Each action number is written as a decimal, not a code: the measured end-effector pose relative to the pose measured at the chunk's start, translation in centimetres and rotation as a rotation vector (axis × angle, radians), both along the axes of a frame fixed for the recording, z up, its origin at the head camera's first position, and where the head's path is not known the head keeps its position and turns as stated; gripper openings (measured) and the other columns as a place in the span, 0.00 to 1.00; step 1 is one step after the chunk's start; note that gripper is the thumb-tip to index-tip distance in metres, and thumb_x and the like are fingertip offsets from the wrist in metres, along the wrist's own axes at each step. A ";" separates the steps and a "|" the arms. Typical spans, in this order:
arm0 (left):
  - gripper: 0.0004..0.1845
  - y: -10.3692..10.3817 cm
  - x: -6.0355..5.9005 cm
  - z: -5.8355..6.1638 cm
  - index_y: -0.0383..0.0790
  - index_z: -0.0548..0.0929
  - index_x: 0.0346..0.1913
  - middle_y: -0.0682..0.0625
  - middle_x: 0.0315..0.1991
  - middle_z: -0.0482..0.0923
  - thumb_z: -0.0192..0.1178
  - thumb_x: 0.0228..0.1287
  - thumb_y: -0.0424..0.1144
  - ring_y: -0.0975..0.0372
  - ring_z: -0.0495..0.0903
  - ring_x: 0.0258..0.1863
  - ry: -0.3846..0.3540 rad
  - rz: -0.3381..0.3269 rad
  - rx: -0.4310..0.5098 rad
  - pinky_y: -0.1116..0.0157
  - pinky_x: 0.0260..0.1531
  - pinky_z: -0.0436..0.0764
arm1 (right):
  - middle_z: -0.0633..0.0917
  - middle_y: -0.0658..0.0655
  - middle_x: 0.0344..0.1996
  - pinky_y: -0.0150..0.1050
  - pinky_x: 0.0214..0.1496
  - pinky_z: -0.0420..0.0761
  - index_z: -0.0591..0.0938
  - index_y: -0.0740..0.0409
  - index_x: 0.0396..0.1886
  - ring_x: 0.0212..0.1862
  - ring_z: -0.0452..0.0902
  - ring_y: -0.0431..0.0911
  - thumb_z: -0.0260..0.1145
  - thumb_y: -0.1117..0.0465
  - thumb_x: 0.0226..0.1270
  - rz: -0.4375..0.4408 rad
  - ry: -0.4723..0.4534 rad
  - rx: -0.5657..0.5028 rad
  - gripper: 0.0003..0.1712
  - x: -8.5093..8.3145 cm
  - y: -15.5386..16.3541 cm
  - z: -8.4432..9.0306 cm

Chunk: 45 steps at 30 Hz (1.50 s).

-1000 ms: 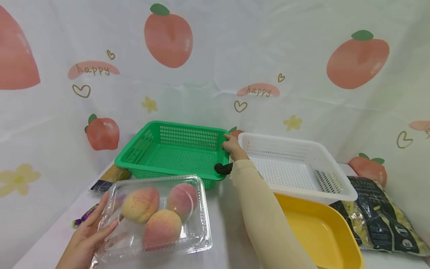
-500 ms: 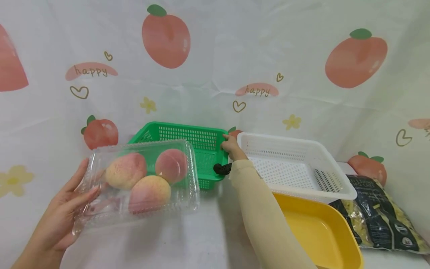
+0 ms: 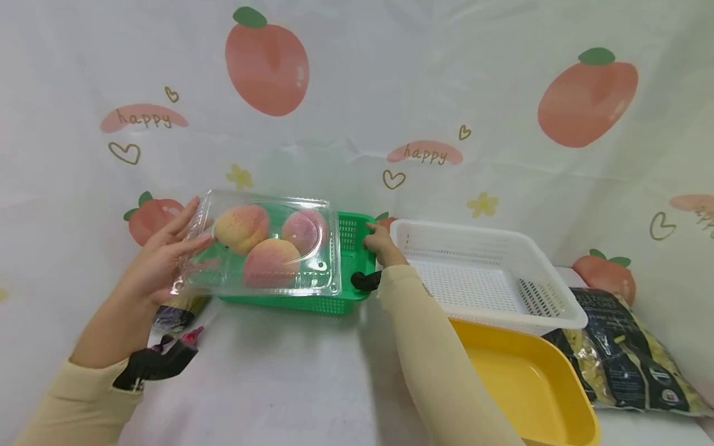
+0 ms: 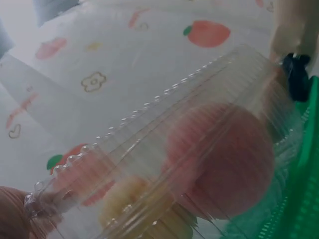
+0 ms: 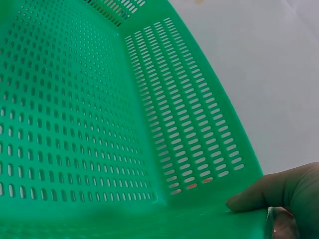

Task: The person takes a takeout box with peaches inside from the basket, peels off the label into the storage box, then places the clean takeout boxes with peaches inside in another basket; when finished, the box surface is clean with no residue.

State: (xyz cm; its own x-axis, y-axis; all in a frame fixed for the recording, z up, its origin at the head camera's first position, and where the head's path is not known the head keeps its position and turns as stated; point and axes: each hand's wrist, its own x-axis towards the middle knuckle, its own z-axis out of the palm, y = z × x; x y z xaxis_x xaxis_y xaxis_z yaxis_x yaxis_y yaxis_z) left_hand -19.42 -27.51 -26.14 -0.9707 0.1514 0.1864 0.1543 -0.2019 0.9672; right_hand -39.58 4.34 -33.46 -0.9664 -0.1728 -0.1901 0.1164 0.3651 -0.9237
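My left hand (image 3: 162,254) grips the left end of a clear plastic clamshell box (image 3: 332,263). Inside lie three peaches (image 3: 271,263), yellow and pink. The box is held in the air and overlaps most of the green basket (image 3: 347,272) in the head view. In the left wrist view, ridged box wall (image 4: 149,109) crosses in front of the peaches, with the basket's green side at the right. At the basket's right back corner, my right hand (image 3: 385,246) pinches the rim; the right wrist view has the thumb (image 5: 249,199) lying over it.
A white basket (image 3: 474,297) stands right of the green one, with a yellow tub (image 3: 519,384) before it. At the far right lies a dark printed bag (image 3: 625,353). Another bag (image 3: 178,313) and a shiny wrapped candy (image 3: 192,336) lie at the left.
My left hand has lifted the box of peaches forward from the table's front left to over the green basket. The right hand has kept its hold on the rim.
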 end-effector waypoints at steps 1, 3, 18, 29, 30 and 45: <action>0.38 0.2 -0.7 0.4 0.64 0.43 0.73 0.51 0.75 0.24 0.47 0.70 0.31 0.76 0.76 0.50 -0.026 0.008 -0.033 0.69 0.39 0.83 | 0.42 0.50 0.75 0.37 0.29 0.60 0.57 0.52 0.72 0.73 0.46 0.49 0.51 0.79 0.59 0.000 0.002 0.009 0.42 0.0 0.0 0.0; 0.38 0.5 -2.0 1.1 0.67 0.43 0.72 0.53 0.75 0.24 0.50 0.69 0.34 0.69 0.72 0.59 -0.077 0.029 -0.099 0.71 0.39 0.83 | 0.42 0.51 0.75 0.36 0.29 0.60 0.57 0.52 0.72 0.73 0.46 0.50 0.51 0.79 0.59 0.000 0.009 0.019 0.42 0.0 0.0 0.1; 0.36 1.3 -9.9 2.1 0.61 0.39 0.73 0.43 0.75 0.24 0.46 0.72 0.36 0.47 0.43 0.73 -0.209 0.022 -0.360 0.44 0.64 0.63 | 0.42 0.54 0.75 0.38 0.44 0.65 0.57 0.55 0.72 0.76 0.33 0.50 0.50 0.79 0.59 0.015 0.028 0.003 0.41 0.6 0.1 0.2; 0.36 1.8 -12.9 -0.4 0.53 0.36 0.73 0.44 0.73 0.19 0.43 0.72 0.31 0.40 0.38 0.72 -0.317 -0.069 -0.421 0.40 0.65 0.58 | 0.41 0.51 0.75 0.36 0.32 0.61 0.57 0.53 0.72 0.75 0.38 0.47 0.50 0.79 0.60 0.017 0.008 -0.017 0.41 1.1 0.2 0.1; 0.37 2.0 -13.2 -0.6 0.52 0.36 0.73 0.46 0.73 0.18 0.43 0.72 0.31 0.40 0.38 0.72 -0.333 -0.078 -0.421 0.40 0.66 0.57 | 0.41 0.51 0.75 0.36 0.32 0.61 0.57 0.53 0.72 0.75 0.37 0.47 0.50 0.79 0.60 0.014 0.007 -0.020 0.41 1.1 0.1 0.2; 0.36 3.5 -14.1 -4.0 0.54 0.31 0.73 0.42 0.74 0.26 0.39 0.74 0.35 0.41 0.39 0.72 -0.486 -0.060 -0.392 0.42 0.70 0.43 | 0.41 0.49 0.75 0.38 0.32 0.61 0.57 0.50 0.72 0.74 0.43 0.49 0.51 0.78 0.61 0.004 -0.019 -0.056 0.41 1.5 0.0 0.3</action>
State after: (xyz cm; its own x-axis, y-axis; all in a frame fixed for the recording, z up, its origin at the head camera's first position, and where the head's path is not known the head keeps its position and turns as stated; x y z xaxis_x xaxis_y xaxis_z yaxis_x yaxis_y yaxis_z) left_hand -33.54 -24.02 -30.14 -0.9184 0.1756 -0.3544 -0.3223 0.1874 0.9279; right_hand -38.05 4.33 -33.19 -0.9620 -0.1876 -0.1982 0.1327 0.3130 -0.9404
